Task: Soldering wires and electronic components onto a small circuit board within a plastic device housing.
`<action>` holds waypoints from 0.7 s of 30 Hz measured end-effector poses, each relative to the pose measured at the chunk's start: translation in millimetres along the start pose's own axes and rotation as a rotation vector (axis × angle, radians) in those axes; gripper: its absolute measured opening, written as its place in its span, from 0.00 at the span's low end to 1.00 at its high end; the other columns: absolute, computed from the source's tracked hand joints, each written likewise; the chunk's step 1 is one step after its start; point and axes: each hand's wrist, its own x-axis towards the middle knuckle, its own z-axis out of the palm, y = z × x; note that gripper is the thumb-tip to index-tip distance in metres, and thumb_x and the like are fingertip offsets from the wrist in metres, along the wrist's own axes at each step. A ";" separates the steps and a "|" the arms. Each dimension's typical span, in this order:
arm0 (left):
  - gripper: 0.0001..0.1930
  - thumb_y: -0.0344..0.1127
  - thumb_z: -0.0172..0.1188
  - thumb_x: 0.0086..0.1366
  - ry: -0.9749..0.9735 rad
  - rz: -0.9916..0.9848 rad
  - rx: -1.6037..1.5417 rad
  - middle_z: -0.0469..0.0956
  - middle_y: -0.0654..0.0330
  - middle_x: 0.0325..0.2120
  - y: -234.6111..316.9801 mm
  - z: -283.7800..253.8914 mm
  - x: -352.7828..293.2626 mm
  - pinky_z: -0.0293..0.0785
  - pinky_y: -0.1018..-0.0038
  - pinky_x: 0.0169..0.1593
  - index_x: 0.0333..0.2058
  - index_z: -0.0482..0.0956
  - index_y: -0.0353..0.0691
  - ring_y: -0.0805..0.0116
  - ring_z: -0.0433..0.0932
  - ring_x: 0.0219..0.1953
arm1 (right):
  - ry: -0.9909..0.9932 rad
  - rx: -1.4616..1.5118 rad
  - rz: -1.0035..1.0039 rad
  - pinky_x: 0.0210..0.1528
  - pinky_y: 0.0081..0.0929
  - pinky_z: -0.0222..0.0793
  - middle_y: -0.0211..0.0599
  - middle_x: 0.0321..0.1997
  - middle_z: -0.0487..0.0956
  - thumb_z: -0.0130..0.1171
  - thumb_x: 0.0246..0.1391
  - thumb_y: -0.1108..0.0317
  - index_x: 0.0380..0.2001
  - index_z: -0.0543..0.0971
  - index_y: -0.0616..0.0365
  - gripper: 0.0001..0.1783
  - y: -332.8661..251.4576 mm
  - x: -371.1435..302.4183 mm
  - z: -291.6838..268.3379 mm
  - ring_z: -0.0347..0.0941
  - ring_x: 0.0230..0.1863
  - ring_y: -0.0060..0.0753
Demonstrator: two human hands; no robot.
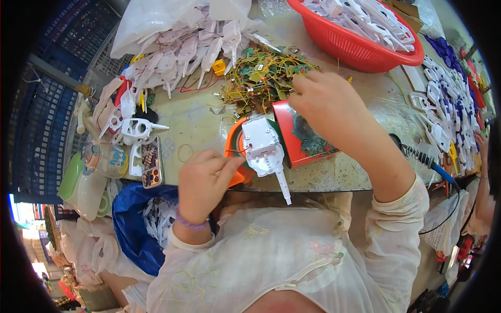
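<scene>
At the far right of the worktable (198, 117), a red basket (360, 49) holds white plastic mouldings; a clear bag (167, 21) at the far left spills more of the same. Between them lies a tangle of small circuit boards and yellow wires (263, 73), where the right hand (326, 101) reaches, fingers curled down among the wires; whether it has pinched one I cannot tell. Near the table's edge, the white plastic housing (265, 151) rests on an orange holder (235, 151) beside a red tray (297, 135). The left hand (203, 180) is closed at the fingertips, seemingly nipping a thin wire leading to the housing. That shell looks light, stiff and brittle at its long spike; best taken by its broad body.
</scene>
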 end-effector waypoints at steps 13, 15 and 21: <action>0.09 0.32 0.48 0.68 0.023 -0.159 -1.139 0.76 0.52 0.43 -4.3 3.6 16.4 0.71 0.70 0.50 0.38 0.72 0.32 0.65 0.74 0.46 | 0.216 0.612 0.222 0.46 0.39 0.69 0.43 0.42 0.75 0.61 0.44 0.71 0.42 0.76 0.55 0.18 -13.5 -22.7 11.3 0.71 0.45 0.46; 0.09 0.34 0.48 0.68 -0.062 -0.144 -1.311 0.75 0.51 0.43 -4.4 -11.6 19.8 0.71 0.67 0.50 0.37 0.71 0.33 0.63 0.74 0.47 | 0.207 0.766 0.160 0.50 0.38 0.67 0.45 0.52 0.71 0.63 0.41 0.74 0.50 0.73 0.53 0.28 -29.1 -31.3 10.4 0.69 0.51 0.49; 0.08 0.34 0.51 0.66 -0.680 0.076 -1.008 0.76 0.55 0.37 -4.0 -38.1 60.3 0.72 0.71 0.48 0.34 0.74 0.36 0.62 0.75 0.45 | 0.394 0.737 -0.148 0.47 0.35 0.71 0.47 0.51 0.71 0.68 0.34 0.76 0.39 0.80 0.55 0.21 -70.0 -53.9 17.5 0.72 0.49 0.46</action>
